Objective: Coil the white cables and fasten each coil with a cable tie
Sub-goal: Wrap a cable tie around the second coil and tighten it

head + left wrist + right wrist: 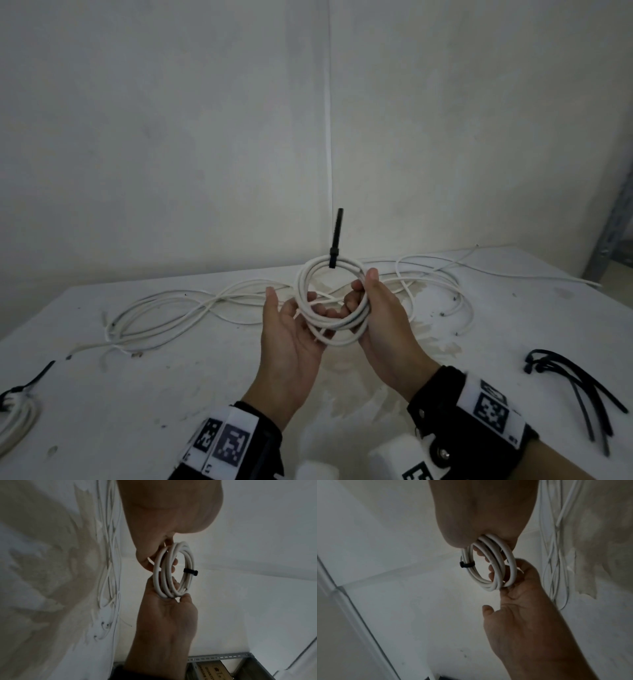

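A coil of white cable [303, 281] is held upright above the white table [171, 394] between both hands. A black cable tie [337, 233] binds its top, tail pointing straight up. My right hand [383, 308] grips the coil's right side, fingers curled through the ring. My left hand [291, 329] lies palm up under the lower left side, fingertips hooked through the ring and thumb held off. The left wrist view shows the coil [189, 561] and tie head [190, 572]. The right wrist view shows the coil [512, 568] and tie [466, 565].
Loose white cables [205, 305] sprawl across the back of the table, more at the right [445, 287]. A tied coil [17, 414] lies at the left edge. Several spare black cable ties [575, 390] lie at the right. A metal shelf [616, 222] stands beyond the table's right corner.
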### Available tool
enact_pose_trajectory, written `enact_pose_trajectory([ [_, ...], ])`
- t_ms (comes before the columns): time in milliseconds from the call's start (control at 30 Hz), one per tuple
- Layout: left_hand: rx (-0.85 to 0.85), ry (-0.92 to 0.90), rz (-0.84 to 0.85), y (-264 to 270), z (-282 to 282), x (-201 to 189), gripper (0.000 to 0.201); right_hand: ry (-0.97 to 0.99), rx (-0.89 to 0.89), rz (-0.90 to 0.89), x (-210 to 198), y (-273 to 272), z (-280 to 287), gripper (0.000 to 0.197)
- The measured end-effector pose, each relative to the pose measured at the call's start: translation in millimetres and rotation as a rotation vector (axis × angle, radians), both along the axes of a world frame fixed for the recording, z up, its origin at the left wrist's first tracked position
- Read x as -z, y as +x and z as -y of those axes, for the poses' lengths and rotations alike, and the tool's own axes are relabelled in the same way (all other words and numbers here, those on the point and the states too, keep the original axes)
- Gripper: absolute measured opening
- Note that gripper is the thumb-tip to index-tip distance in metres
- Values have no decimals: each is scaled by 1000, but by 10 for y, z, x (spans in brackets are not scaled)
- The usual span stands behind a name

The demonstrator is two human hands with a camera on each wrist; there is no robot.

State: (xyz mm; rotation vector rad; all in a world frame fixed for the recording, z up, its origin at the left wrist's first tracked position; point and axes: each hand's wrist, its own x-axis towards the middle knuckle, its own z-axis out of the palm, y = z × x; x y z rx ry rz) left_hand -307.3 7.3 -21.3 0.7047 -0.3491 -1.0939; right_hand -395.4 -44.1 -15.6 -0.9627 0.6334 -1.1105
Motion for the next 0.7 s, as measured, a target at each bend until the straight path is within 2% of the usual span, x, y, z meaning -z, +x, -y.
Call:
enact_pose_trajectory([
  [67, -2, -5, -20, -36, 14, 9, 53, 36, -13, 49, 7, 6, 0, 37],
  [133, -37, 4, -1, -25, 36, 7, 50, 15, -51, 25, -3, -6, -14, 36],
  [267, -105, 60, 164, 3, 34, -20, 44, -141, -123, -232, -79, -128, 8, 34],
  [433, -200, 125, 263, 0, 11, -96, 40, -267, -157, -389, -13, -152, -37, 43],
  [600, -267, 180, 324, 50, 3, -76, 39, -320, -201, -418, 110, -171, -108, 37],
  [700, -255, 167, 340, 73, -1, -49, 36, -280, -185, -319, 129, -160, -114, 34],
])
